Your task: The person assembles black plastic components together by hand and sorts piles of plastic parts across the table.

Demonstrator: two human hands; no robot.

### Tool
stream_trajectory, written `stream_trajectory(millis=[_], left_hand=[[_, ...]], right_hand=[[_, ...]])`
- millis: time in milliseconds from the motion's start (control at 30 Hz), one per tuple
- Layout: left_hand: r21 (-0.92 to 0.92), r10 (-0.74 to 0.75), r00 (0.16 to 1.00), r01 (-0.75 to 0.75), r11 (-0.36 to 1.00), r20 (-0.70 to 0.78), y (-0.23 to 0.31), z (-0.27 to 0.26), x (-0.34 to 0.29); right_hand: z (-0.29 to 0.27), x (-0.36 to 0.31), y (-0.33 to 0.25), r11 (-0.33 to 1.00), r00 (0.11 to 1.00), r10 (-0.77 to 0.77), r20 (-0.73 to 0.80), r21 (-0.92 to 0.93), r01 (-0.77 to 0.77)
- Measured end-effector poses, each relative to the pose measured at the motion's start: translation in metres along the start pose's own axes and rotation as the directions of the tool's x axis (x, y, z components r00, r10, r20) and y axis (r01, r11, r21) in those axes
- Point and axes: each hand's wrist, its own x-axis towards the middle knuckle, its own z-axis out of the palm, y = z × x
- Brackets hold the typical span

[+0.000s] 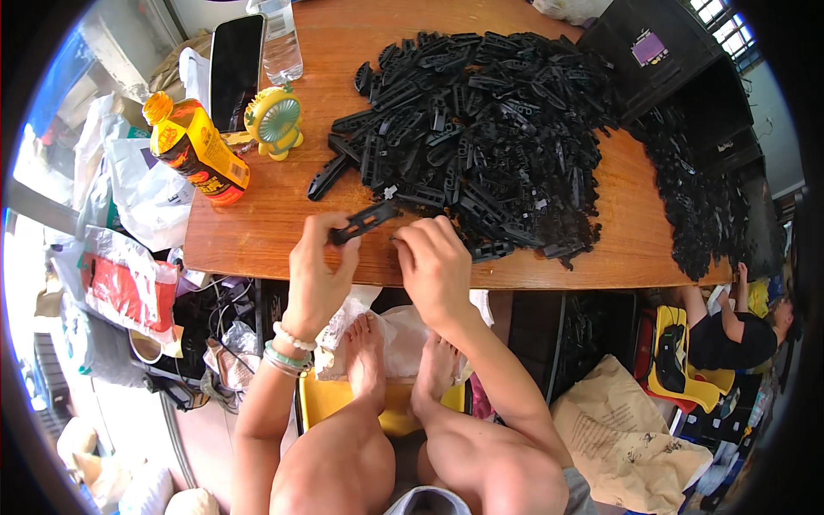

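Observation:
Above the front edge of the wooden table, my left hand (319, 266) pinches a long black plastic part with slots (367, 221) between thumb and fingers. The part is tilted, its far end pointing up and right. Close to that end is my right hand (435, 268), thumb and fingertips pressed together. Whatever they hold, if anything, is too small and dark to name. Just beyond both hands spreads a big heap of similar black plastic parts (489, 129), with small black bits along its near right side.
On the wooden table (275, 249) stand an orange-capped bottle (202, 154), a small yellow-green fan (275, 122) and a phone (236, 69). Black crates (665, 60) and another black heap (687, 197) lie right. A person (738, 330) sits far right near a yellow chair (678, 360).

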Motion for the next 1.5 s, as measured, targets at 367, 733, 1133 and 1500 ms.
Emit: stream_trajectory(millis=[367,733,1133,1500], left_hand=[[-0.562,-0.302,0.870,0.485,0.670,0.391,0.030,-0.010,-0.020],[-0.526,-0.337,0.793,0.595,0.608,0.508,0.054,-0.008,-0.022],[-0.530,-0.342,0.794,0.596,0.604,0.503,0.048,-0.008,-0.033],[0.310,0.199,0.971,-0.231,0.922,0.131,0.020,-0.010,0.043]], right_hand=[[-0.048,-0.022,-0.001,0.024,0.789,0.415,0.453,0.861,-0.508],[-0.048,-0.028,-0.017,0.652,0.914,0.397,0.079,0.677,-0.342],[-0.063,-0.039,-0.028,0.629,0.793,0.482,0.373,0.482,-0.610],[-0.058,-0.024,-0.019,0.785,0.809,0.325,0.490,0.338,-0.520]])
